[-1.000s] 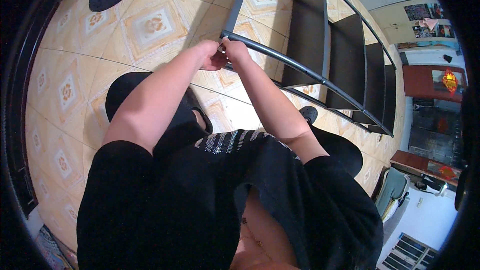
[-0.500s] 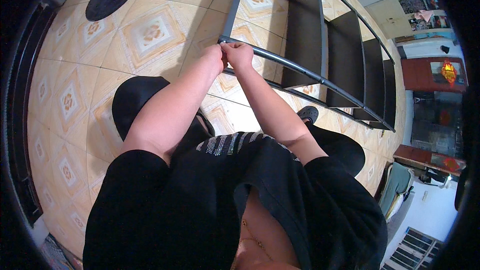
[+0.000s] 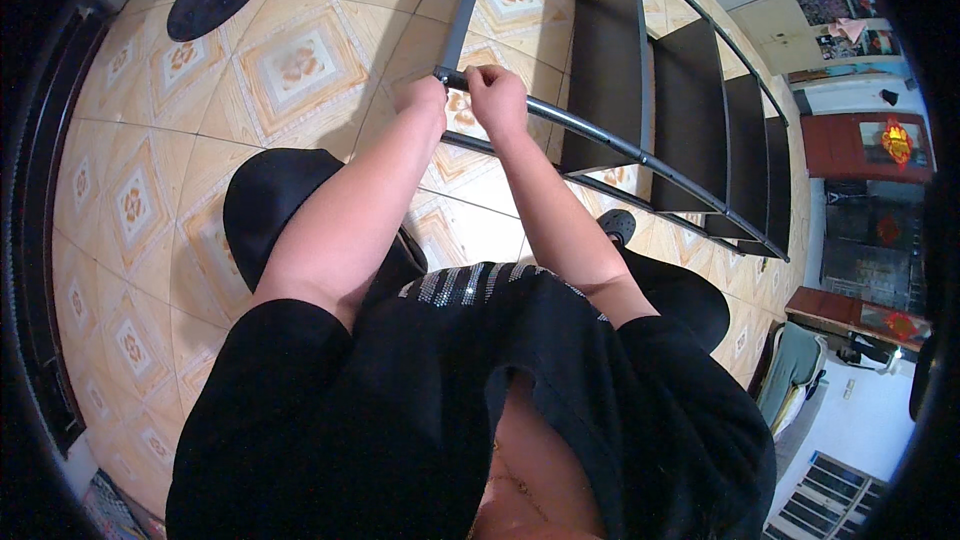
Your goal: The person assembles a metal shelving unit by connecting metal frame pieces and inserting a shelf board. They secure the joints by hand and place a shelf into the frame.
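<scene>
Both hands sit close together at the corner of the dark metal rack (image 3: 640, 90), which lies on its side on the tiled floor (image 3: 290, 60). The left hand (image 3: 425, 95) and right hand (image 3: 497, 90) are each curled tight around its near bar (image 3: 590, 130). If they slip, the rack could tip or pinch fingers. Since a moment ago, the hands look about the same, only the view moved a little.
</scene>
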`<state>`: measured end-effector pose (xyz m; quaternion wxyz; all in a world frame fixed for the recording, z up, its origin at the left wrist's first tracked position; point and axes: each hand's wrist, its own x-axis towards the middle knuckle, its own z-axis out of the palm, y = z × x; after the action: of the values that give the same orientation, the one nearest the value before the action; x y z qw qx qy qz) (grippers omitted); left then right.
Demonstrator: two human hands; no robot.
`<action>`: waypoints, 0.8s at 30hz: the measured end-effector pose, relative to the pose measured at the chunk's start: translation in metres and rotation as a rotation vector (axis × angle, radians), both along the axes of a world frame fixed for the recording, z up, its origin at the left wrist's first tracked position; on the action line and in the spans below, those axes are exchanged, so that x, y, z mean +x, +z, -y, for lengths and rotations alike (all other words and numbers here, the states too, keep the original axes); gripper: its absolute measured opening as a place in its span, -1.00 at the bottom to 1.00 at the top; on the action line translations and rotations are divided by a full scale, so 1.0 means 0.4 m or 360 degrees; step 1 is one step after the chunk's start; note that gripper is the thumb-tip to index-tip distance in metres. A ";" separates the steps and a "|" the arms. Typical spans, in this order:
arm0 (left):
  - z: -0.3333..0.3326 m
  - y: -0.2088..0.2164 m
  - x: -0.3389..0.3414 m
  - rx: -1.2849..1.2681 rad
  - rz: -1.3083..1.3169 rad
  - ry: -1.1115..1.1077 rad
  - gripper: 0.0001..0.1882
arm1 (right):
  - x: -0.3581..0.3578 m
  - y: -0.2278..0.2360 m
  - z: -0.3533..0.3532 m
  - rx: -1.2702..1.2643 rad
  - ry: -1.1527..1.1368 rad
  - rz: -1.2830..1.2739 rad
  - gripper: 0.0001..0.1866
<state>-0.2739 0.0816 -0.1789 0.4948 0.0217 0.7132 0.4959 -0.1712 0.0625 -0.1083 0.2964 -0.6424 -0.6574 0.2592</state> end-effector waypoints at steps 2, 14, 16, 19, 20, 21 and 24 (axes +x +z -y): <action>0.029 0.068 -0.008 -0.0005 -0.0611 -0.0587 -0.72 | 0.035 -0.011 -0.025 0.0036 -0.0061 0.0031 -0.67; 0.062 0.171 -0.021 0.0279 -0.2654 -0.1727 -0.79 | 0.041 0.019 -0.078 0.0780 0.0854 0.0780 -0.77; 0.065 0.166 -0.027 0.0298 -0.2657 -0.1714 -0.80 | 0.043 0.037 -0.088 0.0868 0.0983 0.0931 -0.84; 0.060 0.161 -0.040 0.0347 -0.2550 -0.1696 -0.81 | 0.034 0.072 -0.105 0.0951 0.1180 0.1223 -0.90; 0.058 0.156 -0.045 0.0363 -0.2494 -0.1690 -0.82 | 0.030 0.078 -0.108 0.0968 0.1250 0.1330 -0.90; 0.057 0.150 -0.050 0.0350 -0.2432 -0.1665 -0.82 | 0.027 0.078 -0.110 0.1012 0.1294 0.1382 -0.90; 0.060 0.148 -0.062 0.0321 -0.2256 -0.1594 -0.83 | 0.013 0.081 -0.114 0.1115 0.1415 0.1517 -0.88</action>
<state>-0.2985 0.0574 -0.1196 0.0900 0.6796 0.7123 0.1505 -0.1660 0.1082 -0.0757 0.0335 -0.2260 -0.9573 -0.1774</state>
